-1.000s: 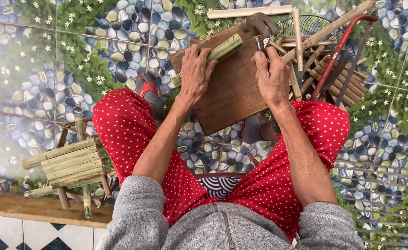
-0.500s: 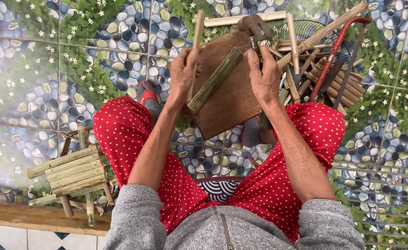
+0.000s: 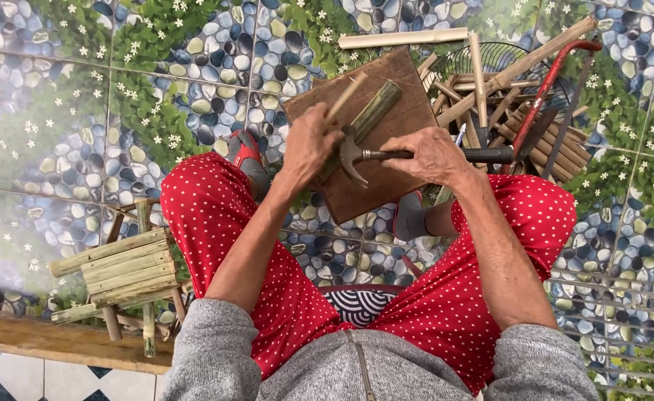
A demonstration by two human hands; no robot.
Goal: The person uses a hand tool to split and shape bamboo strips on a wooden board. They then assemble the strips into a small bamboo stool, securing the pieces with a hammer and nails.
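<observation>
I sit over a brown wooden board [image 3: 405,119] that rests across my feet. My left hand [image 3: 308,145] grips a green bamboo piece [image 3: 375,110] together with a thin bamboo stick [image 3: 347,95], both held against the board. My right hand [image 3: 431,154] is closed around the handle of a claw hammer [image 3: 353,157]. The hammer's head lies just beside my left hand, over the board. Its dark handle runs out to the right.
A small bamboo chair [image 3: 122,267] stands at the left beside a wooden plank [image 3: 59,343]. At the upper right lie a pile of bamboo sticks [image 3: 505,104], a red-framed saw [image 3: 546,96] and a round wire grille [image 3: 501,56]. The floor has pebble-patterned tiles.
My right hand has taken up the hammer and brought it over the board. My left hand has shifted down, holding the bamboo piece and the thin stick at a new angle.
</observation>
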